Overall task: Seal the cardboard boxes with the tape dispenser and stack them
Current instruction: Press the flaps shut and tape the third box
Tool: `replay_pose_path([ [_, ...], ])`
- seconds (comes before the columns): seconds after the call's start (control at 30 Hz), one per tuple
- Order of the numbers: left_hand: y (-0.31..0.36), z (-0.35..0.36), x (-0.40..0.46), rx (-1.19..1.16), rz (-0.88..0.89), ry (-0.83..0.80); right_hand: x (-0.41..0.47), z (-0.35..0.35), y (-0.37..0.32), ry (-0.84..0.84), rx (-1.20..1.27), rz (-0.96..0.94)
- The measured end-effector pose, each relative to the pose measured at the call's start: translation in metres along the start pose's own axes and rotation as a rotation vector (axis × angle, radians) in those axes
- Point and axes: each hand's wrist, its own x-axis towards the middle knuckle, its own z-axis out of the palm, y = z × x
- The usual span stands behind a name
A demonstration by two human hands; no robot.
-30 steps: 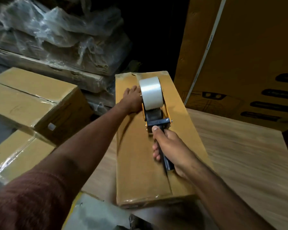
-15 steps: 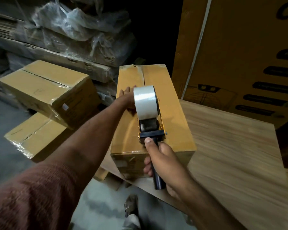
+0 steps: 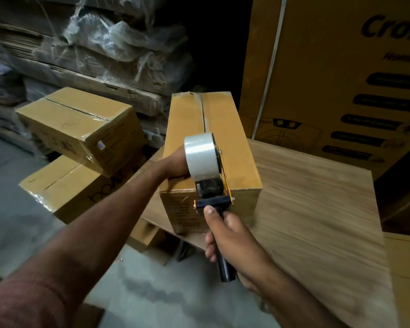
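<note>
Head view, left to right: two sealed boxes (image 3: 81, 129) stacked on the floor; the left hand (image 3: 175, 163) rests on the cardboard box (image 3: 234, 138) at the counter (image 3: 317, 209) left edge, fingers hidden behind the roll; the right hand (image 3: 230, 235) grips the tape dispenser (image 3: 208, 171) handle at the box's near end.

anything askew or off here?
Top box of the floor stack sits skewed, overhanging the lower box. The box being taped juts past the table edge. Nothing damaged.
</note>
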Motion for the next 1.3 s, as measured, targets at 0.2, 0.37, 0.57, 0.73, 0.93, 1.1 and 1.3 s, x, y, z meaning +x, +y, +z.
replay_pose_path([
  [0.2,-0.016,-0.008,-0.031,0.414,0.161,-0.210,0.007,0.004,0.009,0.011,-0.070,0.063],
  [0.37,-0.031,-0.004,-0.027,0.627,0.260,-0.208,0.001,0.016,0.012,0.190,-0.117,0.036],
  [0.57,-0.057,0.008,-0.023,0.814,0.400,-0.178,-0.015,0.024,0.020,0.264,-0.161,-0.010],
  [0.73,-0.065,0.011,-0.013,0.895,0.456,-0.042,-0.024,0.028,0.041,0.329,-0.223,0.006],
  [0.93,-0.050,0.003,0.011,0.870,0.315,-0.069,-0.029,0.015,0.087,0.404,-0.258,0.168],
  [1.1,-0.049,0.004,0.019,0.898,0.306,-0.072,0.006,-0.003,0.107,0.438,-0.291,0.192],
  [1.3,-0.049,0.002,0.021,0.886,0.304,-0.086,0.032,-0.001,0.119,0.517,-0.450,0.188],
])
